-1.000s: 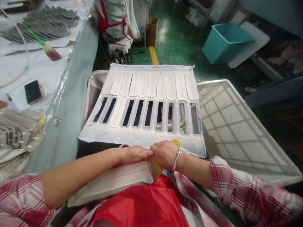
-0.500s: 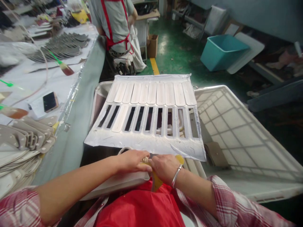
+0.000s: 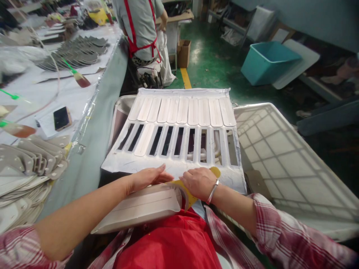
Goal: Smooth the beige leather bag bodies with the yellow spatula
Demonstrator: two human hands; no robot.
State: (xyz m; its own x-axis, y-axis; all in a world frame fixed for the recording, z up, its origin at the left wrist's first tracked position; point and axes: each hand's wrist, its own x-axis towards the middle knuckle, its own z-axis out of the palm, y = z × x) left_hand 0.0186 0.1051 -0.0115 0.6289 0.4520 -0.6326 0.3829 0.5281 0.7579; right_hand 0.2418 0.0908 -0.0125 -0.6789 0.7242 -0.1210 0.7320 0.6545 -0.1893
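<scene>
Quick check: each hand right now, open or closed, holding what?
Left hand: open, by the pale item; contact cannot be told.
Right hand: closed, holding the yellow piece.

You have no text, label, brand or number here that can be read. Thin, dark strokes on the white slotted board [image 3: 119, 163] before you form no legible letters. Specks on the yellow tool [image 3: 191, 197] in your right hand [image 3: 199, 182] are too small to make out. A plain yellow stripe [image 3: 185, 78] marks the green floor [image 3: 209, 76].
</scene>
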